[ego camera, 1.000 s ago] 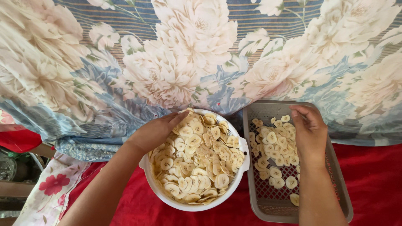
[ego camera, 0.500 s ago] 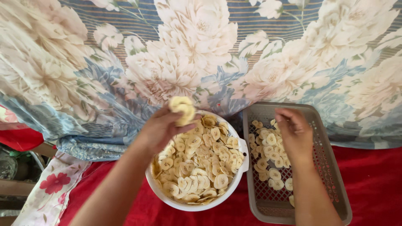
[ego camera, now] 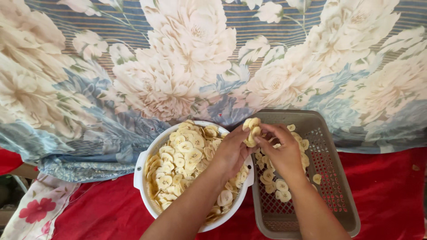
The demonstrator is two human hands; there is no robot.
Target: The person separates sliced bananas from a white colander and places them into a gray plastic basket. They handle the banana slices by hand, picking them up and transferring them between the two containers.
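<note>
A white round bowl heaped with pale yellow banana slices sits on a red cloth. To its right stands a grey perforated plastic tray with a thinner layer of slices. My left hand holds a small stack of banana slices above the gap between bowl and tray. My right hand meets it there, fingertips pinching the same stack.
A large floral fabric in cream, blue and beige covers the surface behind the bowl and tray. The red cloth spreads under them. A white cloth with red flowers lies at the lower left.
My left hand lifted a stack of slices out of the bowl and carried it right to the tray's edge. My right hand rose from the tray's slices to meet it.
</note>
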